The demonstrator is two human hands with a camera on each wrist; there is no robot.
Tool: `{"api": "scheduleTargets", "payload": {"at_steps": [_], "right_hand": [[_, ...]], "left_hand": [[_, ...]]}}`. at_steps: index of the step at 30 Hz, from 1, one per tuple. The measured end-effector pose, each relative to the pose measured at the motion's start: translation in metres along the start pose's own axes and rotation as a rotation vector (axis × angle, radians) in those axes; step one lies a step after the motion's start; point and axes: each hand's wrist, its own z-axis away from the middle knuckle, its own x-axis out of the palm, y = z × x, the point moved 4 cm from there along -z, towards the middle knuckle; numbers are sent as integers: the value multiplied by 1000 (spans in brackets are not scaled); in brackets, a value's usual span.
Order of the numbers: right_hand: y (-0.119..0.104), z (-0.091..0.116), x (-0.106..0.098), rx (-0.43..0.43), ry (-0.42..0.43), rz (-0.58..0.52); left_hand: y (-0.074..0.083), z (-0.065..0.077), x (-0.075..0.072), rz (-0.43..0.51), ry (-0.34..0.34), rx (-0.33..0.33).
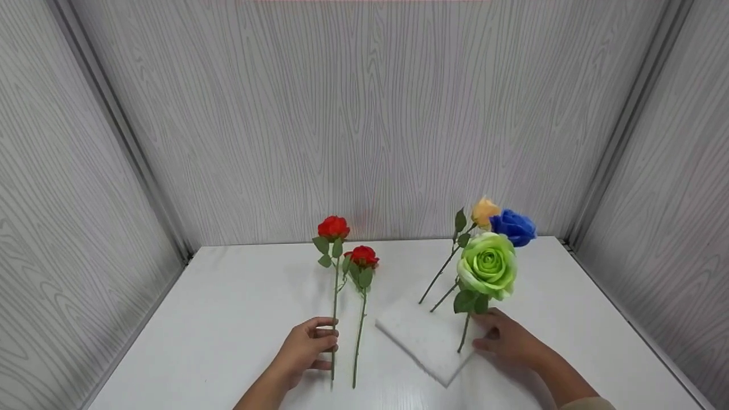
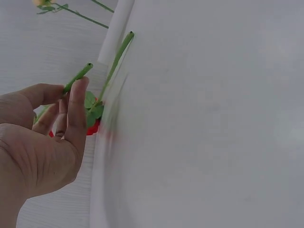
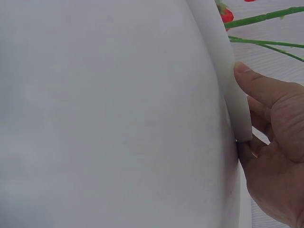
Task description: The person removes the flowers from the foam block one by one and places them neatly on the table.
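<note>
In the head view my left hand (image 1: 307,350) holds the stem of a red rose (image 1: 334,228), gripped low down. The stem's cut end sticks out between thumb and fingers in the left wrist view. A second red rose (image 1: 363,256) lies just right of it on the white table. My right hand (image 1: 504,336) grips the side of a flat white slab (image 1: 421,341). In the right wrist view the thumb presses on the slab's edge (image 3: 232,99) with fingers curled below. A large green rose (image 1: 488,265) overlaps the slab, its stem beside the right fingers.
Beyond the slab, at the right rear, are a blue rose (image 1: 514,228) and a yellow-orange rose (image 1: 484,213), stems slanting toward the slab. Grey wood-grain panels (image 1: 364,125) wall in the white table (image 1: 228,319) at the back and both sides.
</note>
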Motion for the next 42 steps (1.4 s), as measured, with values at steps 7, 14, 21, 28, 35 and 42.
{"api": "scheduleTargets", "payload": {"at_steps": [7,14,21,28,35,42], "right_hand": [[1,-3,1,30,-28,-25],[2,-4,1,39,-29,-37],[2,-3,1,41,-45,-62],[2,-2,1,73,-36,-57],[0,2,1,76,-39,-93],[-7,5,-3,53,-27,-87]], "left_hand": [[-6,1,-11,-38,31,-22],[-10,1,-21,-74,26,-51],[-13,3,-29,-85,5,-55],[-12,5,-34,-112,-7,-64],[-12,5,-35,-140,-9,-80],[-12,1,-34,-173,-16,-91]]}}
